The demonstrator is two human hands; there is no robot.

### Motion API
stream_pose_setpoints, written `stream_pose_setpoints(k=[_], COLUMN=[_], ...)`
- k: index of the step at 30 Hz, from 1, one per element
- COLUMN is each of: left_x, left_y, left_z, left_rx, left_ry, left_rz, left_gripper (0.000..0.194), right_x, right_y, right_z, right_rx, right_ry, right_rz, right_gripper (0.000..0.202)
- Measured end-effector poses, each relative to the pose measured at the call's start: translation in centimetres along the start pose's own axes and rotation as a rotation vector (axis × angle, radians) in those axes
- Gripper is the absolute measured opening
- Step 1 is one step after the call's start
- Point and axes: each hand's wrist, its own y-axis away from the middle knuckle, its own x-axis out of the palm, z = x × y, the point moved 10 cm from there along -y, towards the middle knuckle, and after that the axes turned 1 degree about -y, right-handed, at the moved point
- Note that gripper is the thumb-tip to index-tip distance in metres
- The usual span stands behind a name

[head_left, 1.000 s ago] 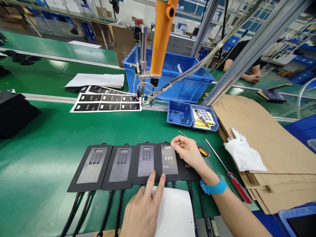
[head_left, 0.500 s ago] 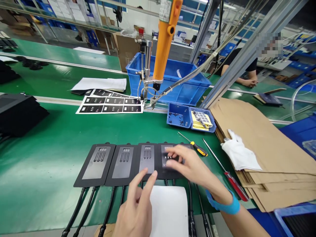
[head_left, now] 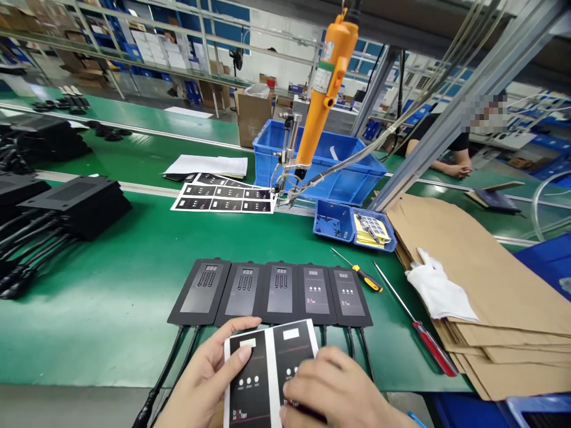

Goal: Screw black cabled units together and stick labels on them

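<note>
My left hand [head_left: 214, 368] holds a sheet of black labels [head_left: 270, 345] by its left side, thumb on the printed face. Two labels with white windows and button dots show on it. My right hand [head_left: 334, 389] is curled over the right label, fingertips pressed on the sheet; what exactly they pinch is hidden. Behind the sheet lies a row of black control boxes [head_left: 203, 288] with cables towards me. The two rightmost boxes [head_left: 349, 297] carry printed labels, while the others show bare grey panels with slots.
To the right lie a yellow-black screwdriver [head_left: 368, 278], a red-handled screwdriver [head_left: 432, 348], a white glove [head_left: 439, 288] and cardboard sheets [head_left: 482, 255]. Farther back are more label sheets [head_left: 223, 198], blue bins [head_left: 332, 221] and a hanging orange electric screwdriver [head_left: 328, 89]. Stacked boxes [head_left: 84, 202] stand left.
My right hand has left the fourth box and come down onto the sheet. The sheet, white side showing before, now shows its printed face in my left hand. The camera view has shifted.
</note>
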Motion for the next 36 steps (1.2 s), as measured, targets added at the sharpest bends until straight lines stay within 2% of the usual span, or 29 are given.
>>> stream_pose_setpoints(k=[2,4,5,7,9,11,13,16,23,28,31,33,36], left_x=[-0.6,-0.6,-0.6,-0.7,-1.1,-1.4,-1.8,-2.5,-3.6,-4.5,-4.2,-3.5,-2.5], left_y=[0.1,0.3,0.4,0.5,0.6,0.5,0.3,0.1,-0.2,-0.4,-0.5,-0.7,-1.1], left_z=[-0.6,-0.7,-0.7,-0.9,-1.1,-1.2,-1.2,-1.4,-1.2,-2.9,-4.1,-4.3,-3.8], left_rx=[0.074,0.105,0.117,0.150,0.186,0.204,0.213,0.239,0.237,0.395,0.538,0.597,0.618], left_ry=[-0.042,-0.073,-0.086,-0.110,-0.135,-0.160,-0.179,-0.193,-0.315,-0.483,-0.691,-0.818,-0.998], left_rz=[-0.036,-0.047,-0.050,-0.071,-0.108,-0.129,-0.136,-0.176,-0.217,-0.302,-0.287,-0.225,-0.163], left_gripper=[0.062,0.059,0.057,0.054,0.052,0.052,0.053,0.053,0.053,0.037,0.029,0.028,0.032], right_x=[-0.1,0.2,0.7,2.0,3.2,3.4,2.9,2.4,3.4,2.5,1.6,1.0,1.0], right_y=[0.3,1.0,1.5,2.6,3.3,2.9,1.8,0.7,0.3,-1.1,-1.8,-1.7,-0.7], right_z=[-2.3,-4.7,-5.8,-7.3,-8.0,-7.9,-7.1,-6.4,-7.8,-7.1,-6.9,-8.0,-12.4], right_rx=[0.156,0.340,0.438,0.609,0.707,0.677,0.556,0.459,0.557,0.438,0.400,0.445,0.668], right_ry=[0.004,0.021,-0.001,-0.113,-0.226,-0.254,-0.198,-0.130,-0.159,-0.199,-0.386,-0.632,-0.828], right_rz=[-0.013,0.044,0.094,0.184,0.198,0.132,0.032,-0.052,-0.042,-0.090,-0.108,-0.191,-0.367], right_gripper=[0.021,0.045,0.050,0.045,0.034,0.023,0.015,0.018,0.021,0.014,0.018,0.017,0.011])
